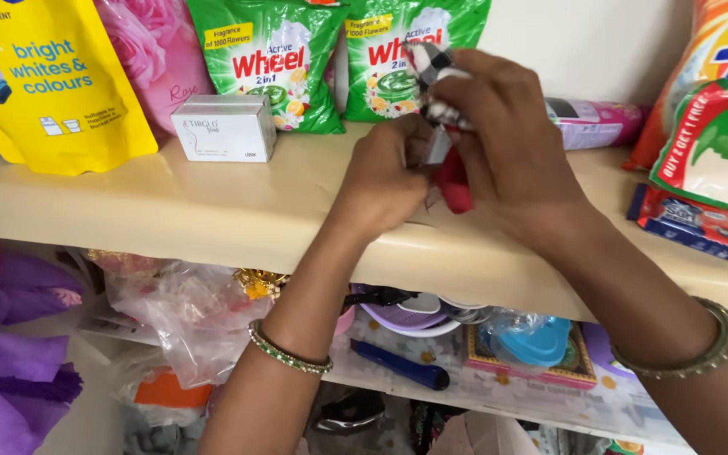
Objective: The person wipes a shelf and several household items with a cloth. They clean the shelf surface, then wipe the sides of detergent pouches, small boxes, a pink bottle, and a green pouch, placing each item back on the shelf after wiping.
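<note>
Both hands together over the front part of a cream-coloured shelf [212,211], working on one small bundle. Left hand [378,181] curled, fingers [406,139] pinched shut on the lower part of a small crumpled packet of black-and-white checked and red material [451,173]. Right hand [507,143] arched over the top of the same packet, fingers [465,72] folded down and closed round its upper, checked end. Red end of the packet hanging just below the fingertips, close above the shelf surface; cannot tell whether touching it. Exact kind of packet hidden by the hands.

Behind the fingers, two green detergent pouches [275,59] leaning at the back of the shelf. To the left of the fingers, a small white rectangular carton [225,128], well apart from them, and beyond it a large yellow detergent pouch [48,80]. To the right, past the right hand, a pink wrapped pack lying flat [596,122].

As a judgement: handling in mid-course, packet held up by both hands, not yet set down or released, nothing on the shelf disturbed around it.
</note>
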